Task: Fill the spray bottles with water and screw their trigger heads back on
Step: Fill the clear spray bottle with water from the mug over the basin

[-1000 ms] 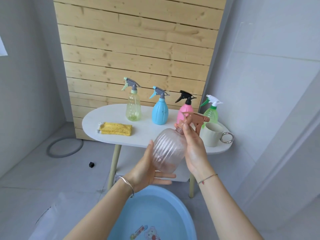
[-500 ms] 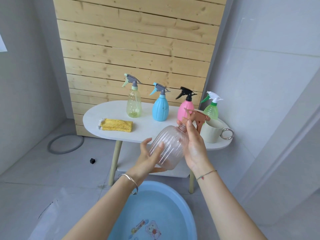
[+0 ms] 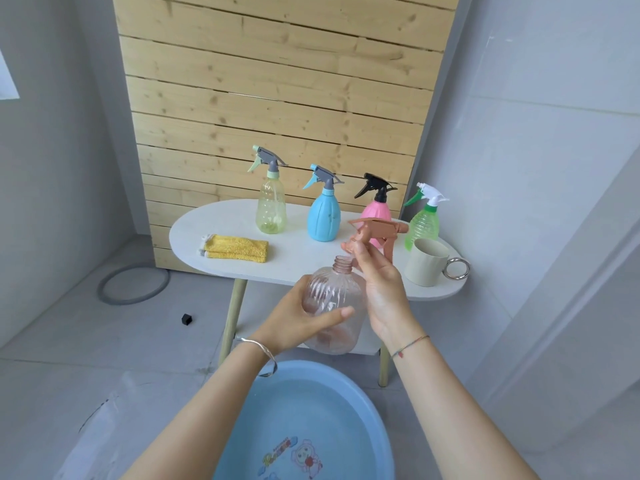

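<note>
Rn left hand grips clear bottle, right hand pinches its trigger head, off the neck. Looks empty tbh, so filling + recapping left.

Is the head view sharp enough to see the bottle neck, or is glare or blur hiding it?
Head view: soft, even daylight, no hard shadows; head view again, the clear bottle shows a sharp, glare-free threaded neck; the wide-angle lens tilts the edges of the wood panel.

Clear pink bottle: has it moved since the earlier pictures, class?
Yes. Against the table's front edge, the clear pink bottle in the left hand's grip has dropped lower and turned more upright, leaving its neck bare below the trigger head.
</note>
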Motion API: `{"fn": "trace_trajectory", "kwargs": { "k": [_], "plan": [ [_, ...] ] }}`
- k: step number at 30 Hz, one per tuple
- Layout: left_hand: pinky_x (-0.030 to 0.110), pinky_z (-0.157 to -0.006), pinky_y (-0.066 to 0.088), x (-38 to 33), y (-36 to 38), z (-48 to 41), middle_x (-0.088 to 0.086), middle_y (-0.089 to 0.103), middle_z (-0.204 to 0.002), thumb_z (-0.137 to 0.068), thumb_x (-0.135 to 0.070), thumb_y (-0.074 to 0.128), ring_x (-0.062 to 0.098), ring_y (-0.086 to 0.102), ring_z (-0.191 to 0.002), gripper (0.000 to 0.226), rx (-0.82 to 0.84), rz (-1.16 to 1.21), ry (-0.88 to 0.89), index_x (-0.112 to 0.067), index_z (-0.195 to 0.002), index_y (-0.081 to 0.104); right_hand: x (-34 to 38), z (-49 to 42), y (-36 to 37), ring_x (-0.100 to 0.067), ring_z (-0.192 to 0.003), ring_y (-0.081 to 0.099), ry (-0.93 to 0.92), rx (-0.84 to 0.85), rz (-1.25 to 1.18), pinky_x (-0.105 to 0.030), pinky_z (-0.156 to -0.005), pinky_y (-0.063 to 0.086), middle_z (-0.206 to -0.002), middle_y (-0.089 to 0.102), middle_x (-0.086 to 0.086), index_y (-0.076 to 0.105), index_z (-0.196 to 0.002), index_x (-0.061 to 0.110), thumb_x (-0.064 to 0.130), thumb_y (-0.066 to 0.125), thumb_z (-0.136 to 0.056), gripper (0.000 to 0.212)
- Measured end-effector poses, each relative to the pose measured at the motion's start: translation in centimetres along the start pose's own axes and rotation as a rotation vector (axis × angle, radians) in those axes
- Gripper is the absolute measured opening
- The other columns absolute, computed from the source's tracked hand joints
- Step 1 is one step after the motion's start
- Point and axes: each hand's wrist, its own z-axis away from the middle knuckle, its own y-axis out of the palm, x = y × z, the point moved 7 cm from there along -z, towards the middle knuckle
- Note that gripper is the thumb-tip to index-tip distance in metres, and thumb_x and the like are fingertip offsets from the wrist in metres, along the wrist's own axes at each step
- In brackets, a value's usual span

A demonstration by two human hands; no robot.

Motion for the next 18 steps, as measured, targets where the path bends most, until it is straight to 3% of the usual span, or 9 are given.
{"fn": "trace_trajectory", "kwargs": {
  "k": [4,7,12,15,18],
  "plan": [
    [0.014,-0.091,0.047,0.7,-0.6,-0.2,-0.012,0.062,-0.122,-0.068,-0.044,0.083,-0.004,0.059,-0.108,0.072,0.097,-0.039,-0.052,-0.029,-0.128,0.045,2.6,-2.4,-0.9,-0.008,-0.104,0.057,-0.054,-0.061,-0.004,-0.028,-0.093,0.04,-0.123,0.062,0.009,0.068,-0.101,0.038,0.051,0.059,-0.08,0.026],
    [0.025,-0.097,0.049,1.0,-1.3,-0.3,-0.013,0.062,-0.122,-0.059,-0.052,0.081,0.001,0.06,-0.111,0.079,0.111,-0.036,-0.059,-0.034,-0.127,0.046,5.6,-4.8,-1.0,-0.013,-0.106,0.057,-0.11,-0.067,-0.027,-0.028,-0.088,0.039,-0.105,0.067,0.009,0.069,-0.094,0.038,0.043,0.057,-0.09,0.014],
    [0.021,-0.092,0.05,1.0,-3.5,-1.1,-0.014,0.063,-0.12,-0.056,-0.057,0.08,0.0,0.06,-0.109,0.077,0.015,-0.016,-0.05,-0.037,-0.122,0.047,9.8,-8.7,-0.4,-0.007,-0.098,0.06,-0.139,-0.028,-0.088,-0.02,-0.084,0.046,-0.1,0.06,0.004,0.06,-0.096,0.03,0.036,0.048,-0.097,0.014],
    [0.02,-0.091,0.05,1.9,-4.3,-1.4,-0.014,0.062,-0.121,-0.054,-0.06,0.081,0.0,0.06,-0.109,0.088,-0.012,-0.048,-0.072,-0.031,-0.129,0.045,10.8,-10.8,-0.8,-0.011,-0.088,0.058,-0.157,-0.011,-0.09,-0.025,-0.089,0.051,-0.09,0.057,0.002,0.059,-0.088,0.021,0.032,0.049,-0.097,0.018],
    [0.011,-0.08,0.049,2.2,-4.8,-1.6,-0.014,0.062,-0.119,-0.062,-0.054,0.083,-0.006,0.06,-0.106,0.083,-0.048,-0.029,-0.075,-0.028,-0.13,0.044,8.8,-13.2,-0.9,-0.012,-0.08,0.056,-0.104,0.073,0.191,-0.032,-0.088,0.051,-0.087,0.058,0.001,0.066,-0.1,0.009,0.043,0.054,-0.093,0.037]
  ]
}}
